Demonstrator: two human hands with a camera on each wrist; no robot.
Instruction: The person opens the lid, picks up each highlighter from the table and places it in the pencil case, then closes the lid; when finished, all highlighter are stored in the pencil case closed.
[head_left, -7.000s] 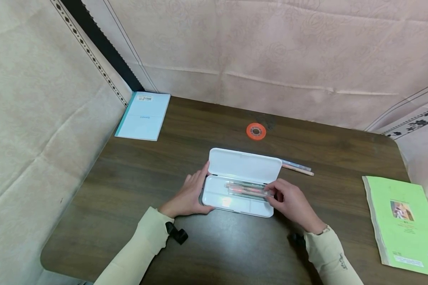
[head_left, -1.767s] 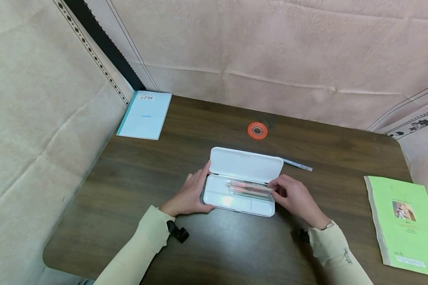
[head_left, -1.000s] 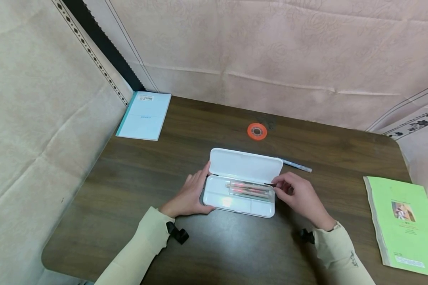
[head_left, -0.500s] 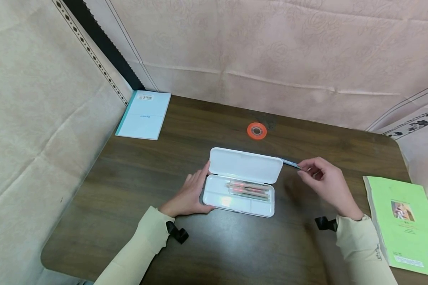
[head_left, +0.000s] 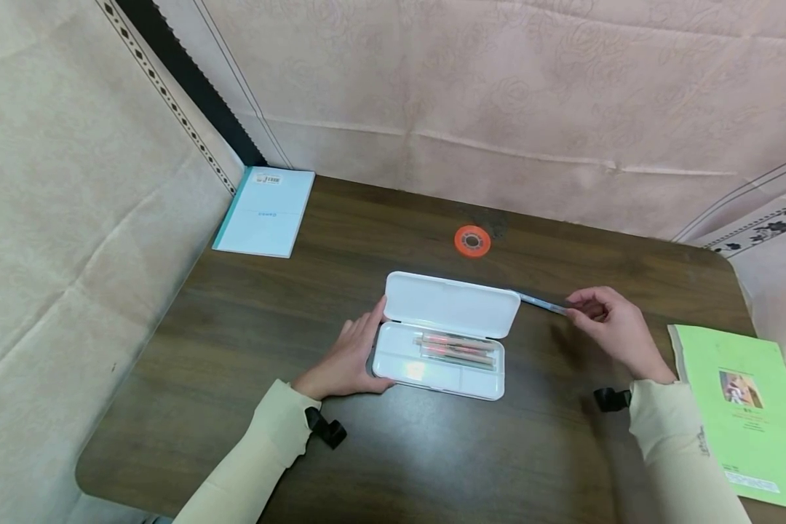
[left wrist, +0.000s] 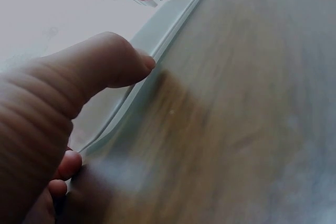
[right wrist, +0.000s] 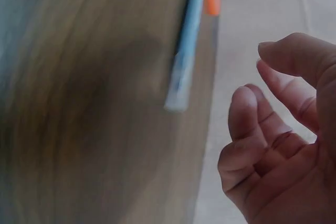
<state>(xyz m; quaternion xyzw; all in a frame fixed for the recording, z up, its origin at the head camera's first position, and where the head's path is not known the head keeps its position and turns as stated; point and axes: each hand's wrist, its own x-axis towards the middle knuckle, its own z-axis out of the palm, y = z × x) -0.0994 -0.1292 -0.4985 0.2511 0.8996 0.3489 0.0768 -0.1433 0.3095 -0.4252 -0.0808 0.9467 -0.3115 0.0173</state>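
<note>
A white pencil case (head_left: 396, 360) lies on the table with its lid (head_left: 452, 300) raised. My left hand (head_left: 347, 358) grips the case's left end; in the left wrist view, the thumb (left wrist: 113, 59) lies over the near rim. Several slim pens (head_left: 457, 351) lie in the case's right half. A pale blue pen (head_left: 540, 303) rests behind the lid, which hides its left part. My right hand (head_left: 616, 331) is at that pen's right end, fingers bent and holding nothing. In the right wrist view, a gap separates this hand from the blue pen (right wrist: 186, 45).
An orange disc (head_left: 472, 241) with a central hole lies behind the case. A light blue notebook (head_left: 265, 218) sits at the back left corner. A green book (head_left: 743, 407) lies at the right, partly beneath the right sleeve. Cloth hangs around the wooden table (head_left: 236, 335).
Seven seconds ago a pinkish pen lay beside the blue one; it has left that spot. My right hand has moved from the case rightward to the blue pen's end. My left hand stays put.
</note>
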